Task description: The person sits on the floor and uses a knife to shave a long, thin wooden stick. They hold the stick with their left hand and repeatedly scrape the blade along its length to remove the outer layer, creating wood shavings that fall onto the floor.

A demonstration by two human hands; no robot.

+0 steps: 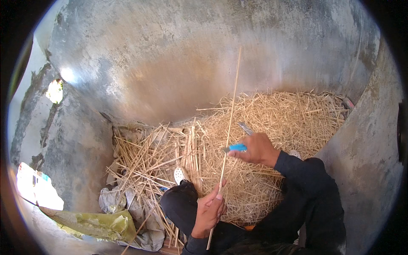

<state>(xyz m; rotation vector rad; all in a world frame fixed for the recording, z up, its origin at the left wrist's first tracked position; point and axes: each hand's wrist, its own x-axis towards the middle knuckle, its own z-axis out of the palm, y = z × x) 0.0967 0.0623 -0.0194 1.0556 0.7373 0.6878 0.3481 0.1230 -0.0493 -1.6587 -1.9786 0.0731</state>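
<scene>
My left hand (210, 208) is closed around the lower part of a long, thin bamboo strip (231, 110). The strip rises at a slight tilt, its far end in front of the wall. In my right hand (257, 148) is a small blue tool (237, 147), its dark tip against the strip's middle. A grey metal piece (245, 128) shows just beyond my right fingers; I cannot tell whether it belongs to the tool. Thin pale shavings (289, 123) lie heaped beneath both hands.
Loose split strips (140, 157) lie in a tangle at the left. Worn grey concrete walls (178, 59) close in behind and at both sides. A yellow-green sheet (102, 225) and grey cloth (148, 227) lie at lower left. My white shoe (180, 175) rests among the strips.
</scene>
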